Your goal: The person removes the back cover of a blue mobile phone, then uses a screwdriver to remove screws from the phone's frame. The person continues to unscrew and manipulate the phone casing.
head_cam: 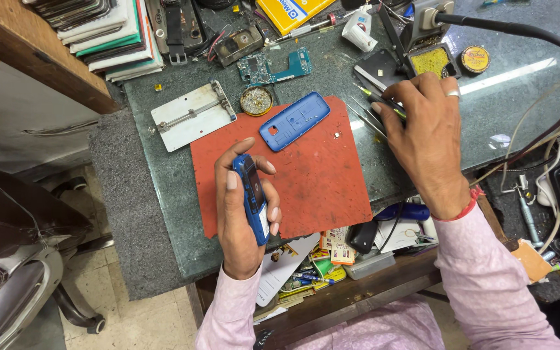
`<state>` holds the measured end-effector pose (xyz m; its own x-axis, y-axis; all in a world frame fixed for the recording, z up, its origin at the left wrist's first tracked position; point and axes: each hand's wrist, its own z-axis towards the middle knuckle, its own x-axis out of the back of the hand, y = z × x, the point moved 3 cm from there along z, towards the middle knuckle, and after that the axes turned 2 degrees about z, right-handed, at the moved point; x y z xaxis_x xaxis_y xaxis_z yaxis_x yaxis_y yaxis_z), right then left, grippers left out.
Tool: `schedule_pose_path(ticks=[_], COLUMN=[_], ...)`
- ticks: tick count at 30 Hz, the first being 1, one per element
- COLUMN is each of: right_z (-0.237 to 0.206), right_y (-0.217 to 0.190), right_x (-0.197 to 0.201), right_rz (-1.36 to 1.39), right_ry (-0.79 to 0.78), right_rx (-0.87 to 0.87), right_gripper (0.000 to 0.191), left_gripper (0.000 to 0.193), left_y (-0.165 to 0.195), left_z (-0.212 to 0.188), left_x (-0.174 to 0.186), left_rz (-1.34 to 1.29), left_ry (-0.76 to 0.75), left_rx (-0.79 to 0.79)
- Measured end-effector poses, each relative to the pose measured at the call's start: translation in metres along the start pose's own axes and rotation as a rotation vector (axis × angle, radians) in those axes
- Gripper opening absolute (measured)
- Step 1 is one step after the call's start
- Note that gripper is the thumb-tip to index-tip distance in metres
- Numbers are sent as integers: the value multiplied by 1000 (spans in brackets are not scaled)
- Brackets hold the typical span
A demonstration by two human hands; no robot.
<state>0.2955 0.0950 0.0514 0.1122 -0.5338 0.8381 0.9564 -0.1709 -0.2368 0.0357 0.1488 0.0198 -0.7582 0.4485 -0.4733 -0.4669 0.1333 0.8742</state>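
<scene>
My left hand (240,207) grips a small blue mobile phone (253,194), held on edge over the front part of a red work mat (319,175). A blue phone back cover (294,120) lies face-up at the mat's far edge. My right hand (422,139) reaches past the mat's right side and closes its fingers around a thin green-handled tool (384,102), next to metal tweezers (364,120) lying on the glass.
A metal board holder (192,115), a round brass-wool tin (256,100) and a circuit board (273,67) lie behind the mat. A soldering stand with sponge (428,59) and a black cable (539,39) sit far right. An open cluttered drawer (332,259) is below. A chair (14,259) stands at the left.
</scene>
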Motion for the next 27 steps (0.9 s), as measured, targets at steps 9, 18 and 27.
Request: schedule_pose_path(ticks=[9, 18, 27], right_z=[0, 74, 147], right_y=[-4, -10, -8], right_x=[4, -34, -101], right_rz=[7, 176, -21], right_ry=[24, 97, -145], right_rx=[28, 334, 432], right_gripper=[20, 5, 24], left_gripper=[60, 57, 48], left_y=[-1, -2, -4], left_z=[0, -1, 1], left_x=[0, 1, 2], left_rz=[14, -33, -166], left_ry=[-8, -9, -25], left_rx=[-3, 21, 48])
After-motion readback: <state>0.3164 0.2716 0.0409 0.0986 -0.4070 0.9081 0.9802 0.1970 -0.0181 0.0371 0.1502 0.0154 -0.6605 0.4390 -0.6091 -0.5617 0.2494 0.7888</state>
